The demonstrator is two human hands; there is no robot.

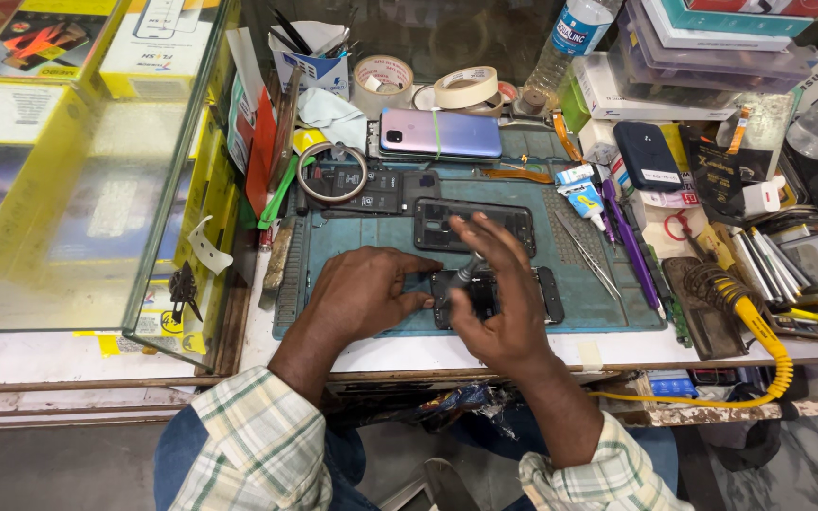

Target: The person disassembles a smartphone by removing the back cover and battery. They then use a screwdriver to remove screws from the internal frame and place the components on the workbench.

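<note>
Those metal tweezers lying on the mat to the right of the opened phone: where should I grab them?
Take the tweezers by the joined upper end, coming from above, fingers across the two flat arms. They lie flat and slanted, points toward the near right, clear of the right hand.

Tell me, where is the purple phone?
The purple phone lies at the back of the green mat, beyond both hands, just in front of the tape rolls.

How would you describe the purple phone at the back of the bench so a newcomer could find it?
Start at the teal work mat in the middle of the bench. At its far edge, just below the tape rolls, lies the lilac phone, back up. Unlike the opened black phones nearer, it is whole, with a band around it.
</note>
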